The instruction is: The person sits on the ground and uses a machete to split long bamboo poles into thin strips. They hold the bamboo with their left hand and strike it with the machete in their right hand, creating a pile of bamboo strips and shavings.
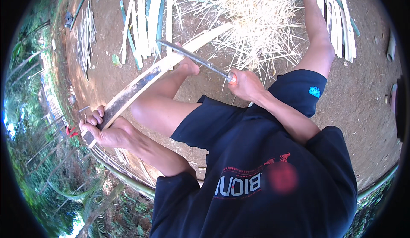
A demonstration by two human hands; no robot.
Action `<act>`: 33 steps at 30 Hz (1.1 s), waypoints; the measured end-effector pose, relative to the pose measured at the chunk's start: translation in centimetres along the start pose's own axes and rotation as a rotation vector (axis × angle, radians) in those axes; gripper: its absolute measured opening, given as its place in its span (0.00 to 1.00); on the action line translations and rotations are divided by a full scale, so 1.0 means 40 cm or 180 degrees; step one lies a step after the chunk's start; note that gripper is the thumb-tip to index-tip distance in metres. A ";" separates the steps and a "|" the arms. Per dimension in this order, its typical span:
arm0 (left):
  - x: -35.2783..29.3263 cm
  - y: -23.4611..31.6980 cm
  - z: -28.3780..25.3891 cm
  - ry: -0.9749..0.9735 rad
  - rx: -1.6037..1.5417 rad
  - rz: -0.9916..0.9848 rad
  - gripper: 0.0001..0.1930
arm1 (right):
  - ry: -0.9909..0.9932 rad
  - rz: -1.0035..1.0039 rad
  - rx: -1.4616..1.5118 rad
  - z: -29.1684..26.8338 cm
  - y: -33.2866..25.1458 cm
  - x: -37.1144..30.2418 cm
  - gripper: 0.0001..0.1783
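Note:
My left hand [110,132] is closed round the near end of a long split bamboo strip [133,89], with its thumb and fingers on the edges. The strip slants away to the upper right, pale at its far part and dark along its middle. In my right hand [247,85] is a long-bladed knife [197,59], gripped by its handle. The blade points to the upper left and crosses over the strip's pale part near my foot. Whether the edge touches the wood I cannot tell.
A heap of pale shavings [261,21] lies ahead between my legs. Split bamboo lengths [154,18] lie left of it, and more bamboo lengths [338,22] lie at the far right. Thin grey slivers [86,37] lie farther left. Greenery [38,157] borders the dirt ground.

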State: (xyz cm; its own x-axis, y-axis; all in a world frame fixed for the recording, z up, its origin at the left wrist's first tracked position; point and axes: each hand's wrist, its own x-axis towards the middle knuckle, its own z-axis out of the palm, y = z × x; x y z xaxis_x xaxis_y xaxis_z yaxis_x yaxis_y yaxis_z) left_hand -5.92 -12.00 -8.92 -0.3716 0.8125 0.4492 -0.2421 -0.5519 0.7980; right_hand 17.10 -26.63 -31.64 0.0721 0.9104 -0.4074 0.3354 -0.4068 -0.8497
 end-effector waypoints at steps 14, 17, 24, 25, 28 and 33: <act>0.008 -0.009 0.012 0.0029 0.0078 -0.0041 0.07 | -0.0214 0.0677 -0.0440 -0.024 0.175 0.147 0.16; 0.024 -0.023 0.015 -0.0086 -0.0067 -0.0145 0.07 | 0.0079 0.1102 -0.0405 -0.014 0.349 0.240 0.14; 0.056 -0.023 0.014 -0.0189 0.0185 -0.0143 0.07 | -0.0037 0.1290 -0.0459 -0.032 0.424 0.264 0.18; 0.066 -0.028 0.015 -0.0164 0.0253 -0.0115 0.07 | -0.0037 0.1331 -0.0463 -0.030 0.433 0.273 0.18; 0.110 -0.037 0.005 -0.0384 0.0038 -0.0344 0.07 | -0.0006 0.1598 -0.0501 -0.038 0.492 0.306 0.17; 0.237 0.022 -0.032 -0.0278 -0.0128 -0.0418 0.08 | 0.0325 0.1754 -0.0681 -0.038 0.521 0.302 0.18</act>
State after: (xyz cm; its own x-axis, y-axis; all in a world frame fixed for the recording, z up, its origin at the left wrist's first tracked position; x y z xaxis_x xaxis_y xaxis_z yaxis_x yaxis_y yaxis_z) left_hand -10.83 -5.01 -4.47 -0.2553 0.8905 0.3766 -0.3198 -0.4454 0.8363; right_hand 26.40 -24.02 -53.76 0.3756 0.5766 -0.7256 0.4040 -0.8064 -0.4318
